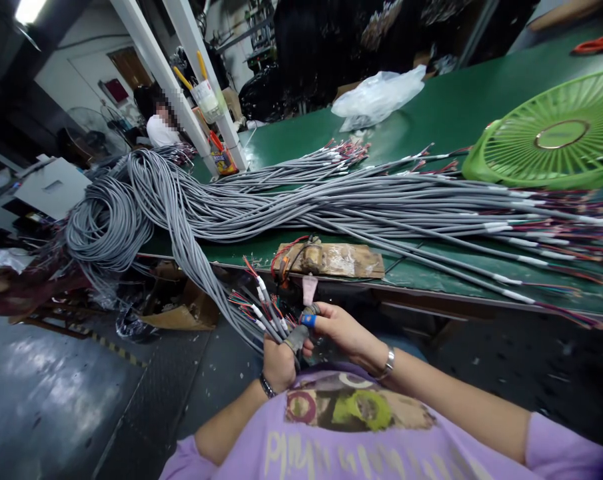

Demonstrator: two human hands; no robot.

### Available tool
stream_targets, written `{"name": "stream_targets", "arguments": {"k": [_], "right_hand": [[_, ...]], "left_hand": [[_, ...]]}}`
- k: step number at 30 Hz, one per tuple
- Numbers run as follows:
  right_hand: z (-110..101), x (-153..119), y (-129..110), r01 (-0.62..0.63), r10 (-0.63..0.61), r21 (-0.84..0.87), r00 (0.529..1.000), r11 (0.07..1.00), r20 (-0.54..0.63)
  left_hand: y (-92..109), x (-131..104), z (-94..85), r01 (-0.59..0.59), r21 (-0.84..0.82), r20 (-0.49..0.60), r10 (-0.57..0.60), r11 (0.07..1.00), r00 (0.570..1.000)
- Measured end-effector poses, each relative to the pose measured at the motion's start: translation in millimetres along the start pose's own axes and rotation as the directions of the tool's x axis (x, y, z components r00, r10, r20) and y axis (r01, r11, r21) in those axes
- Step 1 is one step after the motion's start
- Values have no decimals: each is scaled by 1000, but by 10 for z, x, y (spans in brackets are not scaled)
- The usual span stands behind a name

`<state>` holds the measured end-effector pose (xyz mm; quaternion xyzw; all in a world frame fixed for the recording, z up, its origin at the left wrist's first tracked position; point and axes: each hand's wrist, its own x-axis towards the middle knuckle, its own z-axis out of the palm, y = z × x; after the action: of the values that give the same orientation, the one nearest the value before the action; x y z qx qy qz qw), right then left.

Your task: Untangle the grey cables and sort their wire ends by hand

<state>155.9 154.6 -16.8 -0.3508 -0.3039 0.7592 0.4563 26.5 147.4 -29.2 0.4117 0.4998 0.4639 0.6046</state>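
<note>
My left hand (278, 365) is closed around a bundle of grey cables (277, 328) in front of my body. Their white-banded ends fan out above the fist, with thin coloured wires showing. Grey wrapping (297, 338) covers part of that hand's thumb. My right hand (348, 335) is beside the bundle, fingers pinched together near the wire ends. Blue tape (308, 321) is wrapped around one of its digits. What lies between those fingertips is too small to make out. Just beyond, a worn wooden block (348, 260) with a metal fitting and red wires sits at the table edge.
Long grey cables (291, 210) stretch across the green table (446, 100), with a coil (108, 217) at the left. A green fan (551, 133), a plastic bag (378, 99) and a white post (181, 80) stand around them. A person (162, 127) is at the back left.
</note>
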Motion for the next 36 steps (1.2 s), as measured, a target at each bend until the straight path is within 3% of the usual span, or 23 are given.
{"name": "stream_targets", "arguments": {"k": [7,10,14,18,24,36], "right_hand": [[152,-18,99,12,-11,5,989,1000,-146],[113,25,112,13,-4,39,979,999,-205],[-78,85,38,35,20,135,923,990,-385],[-256,105,-82,-24,105,279,955,960,-276],[-256,235,-199,53,-38,151,994,987,-104],[-168,362,-154,163,-112,259,973,952,-200]], "left_hand": [[18,-10,-18,56,153,145,-79,987,986],[-1,-7,-40,57,123,120,-72,991,990],[28,-22,-62,39,17,78,-40,999,996],[183,-19,-35,68,-108,64,-61,992,996],[349,87,67,105,-121,119,-90,987,989],[275,170,181,122,-72,103,-115,990,988]]}}
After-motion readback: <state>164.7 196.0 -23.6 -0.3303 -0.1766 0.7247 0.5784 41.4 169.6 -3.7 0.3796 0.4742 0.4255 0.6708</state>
